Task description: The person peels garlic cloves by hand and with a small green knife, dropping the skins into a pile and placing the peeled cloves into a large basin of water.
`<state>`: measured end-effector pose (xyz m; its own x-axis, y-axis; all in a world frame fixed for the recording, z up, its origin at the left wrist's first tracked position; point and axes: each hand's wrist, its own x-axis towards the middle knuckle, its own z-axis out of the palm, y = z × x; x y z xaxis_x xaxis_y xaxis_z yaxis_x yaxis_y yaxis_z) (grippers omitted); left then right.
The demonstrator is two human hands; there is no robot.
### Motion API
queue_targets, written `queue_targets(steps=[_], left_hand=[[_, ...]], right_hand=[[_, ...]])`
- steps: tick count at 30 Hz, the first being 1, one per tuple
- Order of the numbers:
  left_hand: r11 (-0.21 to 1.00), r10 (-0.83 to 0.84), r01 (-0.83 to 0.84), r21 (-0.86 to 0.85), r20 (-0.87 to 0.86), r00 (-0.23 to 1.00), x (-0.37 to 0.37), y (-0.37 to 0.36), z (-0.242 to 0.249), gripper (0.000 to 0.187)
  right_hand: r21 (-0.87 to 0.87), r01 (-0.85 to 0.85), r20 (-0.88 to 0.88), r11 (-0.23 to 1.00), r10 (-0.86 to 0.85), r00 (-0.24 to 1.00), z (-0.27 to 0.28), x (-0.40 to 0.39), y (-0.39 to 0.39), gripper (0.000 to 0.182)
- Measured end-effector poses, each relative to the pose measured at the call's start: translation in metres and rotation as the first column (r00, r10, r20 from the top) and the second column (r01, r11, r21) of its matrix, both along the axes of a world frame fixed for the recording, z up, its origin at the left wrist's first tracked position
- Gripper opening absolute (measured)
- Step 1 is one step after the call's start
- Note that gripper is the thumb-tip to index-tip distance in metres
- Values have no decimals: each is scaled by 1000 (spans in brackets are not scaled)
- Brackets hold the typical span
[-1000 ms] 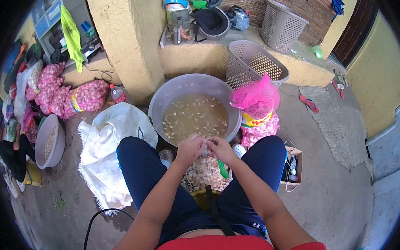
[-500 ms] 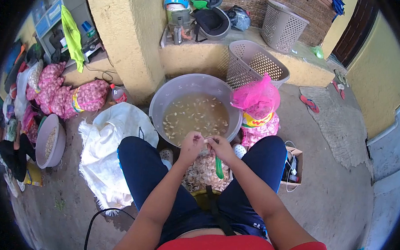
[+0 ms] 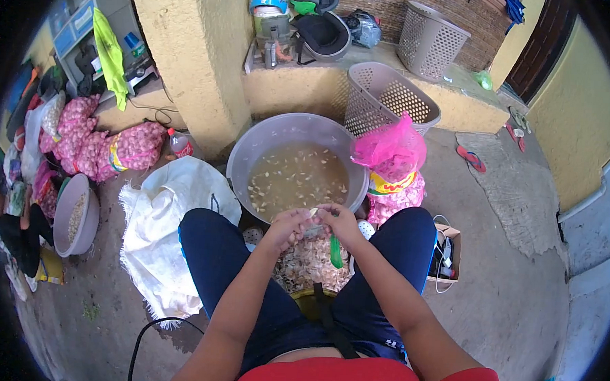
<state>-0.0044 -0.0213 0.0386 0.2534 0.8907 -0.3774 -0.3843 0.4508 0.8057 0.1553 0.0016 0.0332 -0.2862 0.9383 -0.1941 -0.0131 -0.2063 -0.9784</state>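
My left hand (image 3: pixel 288 229) is closed, with its fingertips pinching a pale garlic clove (image 3: pixel 313 212). Against it, my right hand (image 3: pixel 339 224) is closed around a small knife with a green handle (image 3: pixel 335 252); its blade is hidden by the fingers. Both hands meet over the near rim of a large grey basin (image 3: pixel 240 136), where peeled cloves float in cloudy water. Under the hands, between my legs, lies a heap of garlic skins and cloves (image 3: pixel 309 262).
A pink mesh bag of garlic (image 3: pixel 395 184) stands right of the basin, near a perforated basket (image 3: pixel 370 101). On the left lie a white woven sack (image 3: pixel 163 232), a smaller tub (image 3: pixel 89 229) and garlic sacks (image 3: pixel 137 146). A box (image 3: pixel 451 265) sits by my right knee.
My left hand has turned and dropped slightly, its fingers now more opened out below the clove. The clove shows above the fingertips. The green handle stays pointing down.
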Motion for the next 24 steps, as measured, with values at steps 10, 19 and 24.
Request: queue_targets(steps=[10,19,24], left_hand=[[999,14,-7,-50,124,992,-2,3,-9,23],[999,45,-39,-31,207,977,1,3,-9,25],[997,71,-60,-51,266,961,4,3,-17,25]], right_hand=[[-115,-42,-133,992,27,991,3,3,1,19],[-13,-50,-7,999,50,999,7,3,0,17],[107,-36,155,994,19,988,18,1,-4,16]])
